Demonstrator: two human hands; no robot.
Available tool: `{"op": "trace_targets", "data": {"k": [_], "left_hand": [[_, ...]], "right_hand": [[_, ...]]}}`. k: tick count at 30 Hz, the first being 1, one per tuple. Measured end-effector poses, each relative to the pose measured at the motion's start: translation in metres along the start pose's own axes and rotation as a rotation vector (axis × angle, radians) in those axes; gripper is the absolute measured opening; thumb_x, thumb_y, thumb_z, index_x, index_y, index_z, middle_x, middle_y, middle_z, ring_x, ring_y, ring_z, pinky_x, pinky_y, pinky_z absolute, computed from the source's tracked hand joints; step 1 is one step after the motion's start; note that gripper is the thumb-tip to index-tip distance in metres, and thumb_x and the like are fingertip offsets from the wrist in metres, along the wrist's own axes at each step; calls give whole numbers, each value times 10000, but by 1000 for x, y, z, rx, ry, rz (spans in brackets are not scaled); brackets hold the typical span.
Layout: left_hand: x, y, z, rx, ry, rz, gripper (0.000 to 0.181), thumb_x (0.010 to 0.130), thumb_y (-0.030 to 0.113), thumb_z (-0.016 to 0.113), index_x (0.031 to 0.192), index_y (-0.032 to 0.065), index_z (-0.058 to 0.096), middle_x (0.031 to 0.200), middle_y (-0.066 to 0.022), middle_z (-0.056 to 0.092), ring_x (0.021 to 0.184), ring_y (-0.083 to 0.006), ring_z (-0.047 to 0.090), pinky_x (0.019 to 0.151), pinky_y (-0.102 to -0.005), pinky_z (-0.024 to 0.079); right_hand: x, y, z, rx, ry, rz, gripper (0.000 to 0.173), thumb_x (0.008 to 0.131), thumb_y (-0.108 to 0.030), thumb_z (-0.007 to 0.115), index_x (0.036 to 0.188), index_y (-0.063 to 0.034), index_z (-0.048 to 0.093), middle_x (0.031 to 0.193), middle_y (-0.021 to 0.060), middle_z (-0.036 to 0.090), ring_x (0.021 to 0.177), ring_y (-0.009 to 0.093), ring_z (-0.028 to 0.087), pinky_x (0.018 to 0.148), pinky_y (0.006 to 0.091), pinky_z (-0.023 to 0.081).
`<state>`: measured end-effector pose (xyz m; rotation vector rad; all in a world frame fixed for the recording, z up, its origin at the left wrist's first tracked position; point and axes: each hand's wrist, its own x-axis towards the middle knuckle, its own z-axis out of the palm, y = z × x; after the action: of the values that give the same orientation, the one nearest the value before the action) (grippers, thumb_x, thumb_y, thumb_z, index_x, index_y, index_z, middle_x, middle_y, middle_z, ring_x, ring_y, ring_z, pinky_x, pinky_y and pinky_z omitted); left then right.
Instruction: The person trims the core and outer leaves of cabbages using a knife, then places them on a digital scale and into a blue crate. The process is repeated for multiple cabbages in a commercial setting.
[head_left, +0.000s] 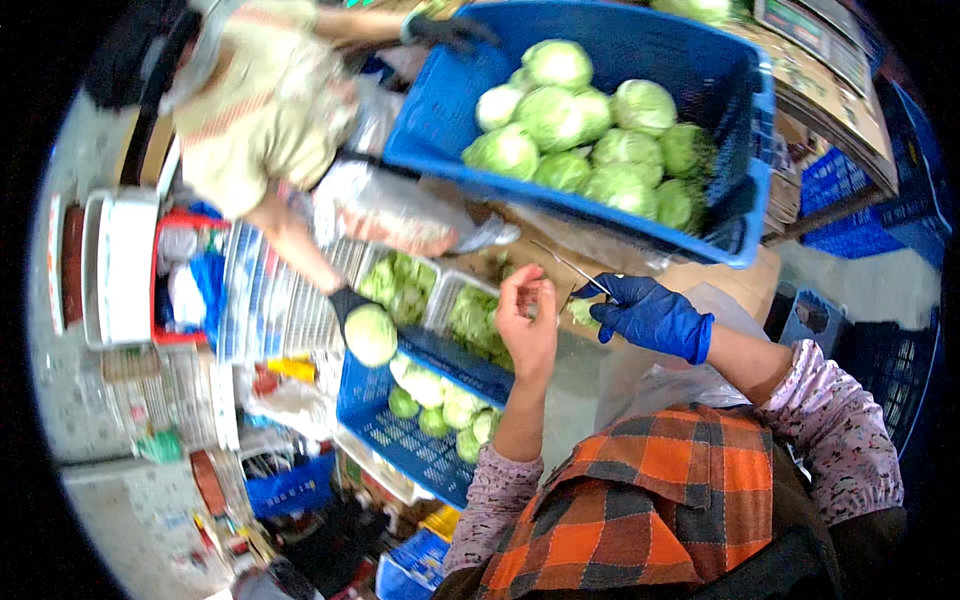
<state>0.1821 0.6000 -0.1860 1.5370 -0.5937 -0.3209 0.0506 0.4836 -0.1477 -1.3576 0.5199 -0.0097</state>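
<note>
My left hand (527, 322) is bare, with bent fingers and the thumb apart from them; I see nothing held in it. Just to its right, my right hand (652, 315) in a blue glove grips a thin metal blade tool (574, 268), its tip pointing up and left. Blur hides whether this is a knife or scissors. A pale green leaf scrap (583, 312) shows beside the gloved fingers. Left of my bare hand, a clear plastic tray of leafy greens (472, 315) stands next to a second tray of greens (401, 289).
A large blue crate (465, 161) of cabbages (551, 116) sits ahead. A lower blue crate (375, 427) also holds cabbages. Another person's dark-gloved hand (346, 304) holds a round cabbage (370, 334); their other gloved hand (454, 31) touches the large crate. Stacked clear trays (281, 292) stand left.
</note>
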Motion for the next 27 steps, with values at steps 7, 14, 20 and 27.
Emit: {"op": "trace_targets", "data": {"k": [7,14,20,27], "left_hand": [[75,39,107,271,-315,229,318,794,70,690,1091,8,597,1068,-123,576,931,-227,552,815,-325,444],[160,-48,159,978,-776,-25,840,643,394,809,1327,48,466,1245,-272,472,1181,-400,471,987,-438,401],[181,-86,174,1277,-874,-301,996,603,503,812,1378,34,396,1286,-309,440,1230,-418,437,1020,-433,386],[215,-104,179,1115,-469,-269,687,732,368,776,1248,-14,532,1192,-238,578,1155,-332,535,962,-385,425]], "right_hand": [[-34,-35,-113,47,288,-262,122,930,-95,555,1001,-2,591,809,64,605,709,111,618,627,273,511],[-30,1,-237,207,427,-166,177,920,-123,571,1046,-7,614,884,90,656,766,135,604,706,294,496],[-16,0,-296,265,371,-89,189,939,-147,555,1051,-4,609,838,70,654,759,119,604,699,274,498],[6,4,-326,206,324,-59,195,934,-149,557,1055,-10,618,849,75,662,760,127,619,706,276,499]]}}
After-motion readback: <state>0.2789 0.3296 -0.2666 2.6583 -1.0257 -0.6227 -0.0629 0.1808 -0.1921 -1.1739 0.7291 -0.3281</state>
